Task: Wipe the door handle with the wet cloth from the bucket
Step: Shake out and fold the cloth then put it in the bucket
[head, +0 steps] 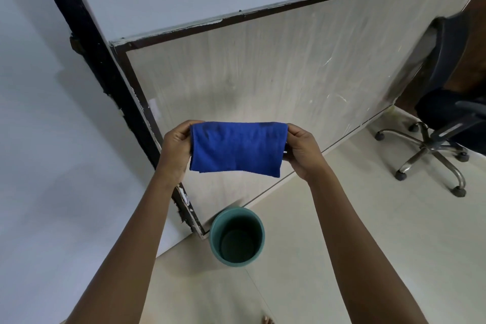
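Left hand (pixel 175 150) and right hand (pixel 302 151) pinch a folded blue cloth (pixel 238 148) taut, pale wood-grain door (pixel 276 73) behind, round green plastic bucket (pixel 236 237) on cream tiled floor (pixel 381 231), black swivel chair (pixel 444 113) nearby.

You see a matt blue cloth (pixel 238 148), a smooth green plastic bucket (pixel 237 236), a scratched pale wood-grain door (pixel 276 66), and shiny metal chair legs (pixel 431 151).

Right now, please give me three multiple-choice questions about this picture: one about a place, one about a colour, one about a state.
1. Where does the bucket stand?
A. on the chair
B. on the floor by the door's lower corner
C. in a hand

2. What colour is the cloth?
A. blue
B. white
C. red

3. How is the cloth held?
A. crumpled in one fist
B. folded, stretched between both hands
C. draped over the bucket

Answers: 1 B, it sits beside the door; 2 A, plainly blue; 3 B, left hand and right hand grip opposite ends.
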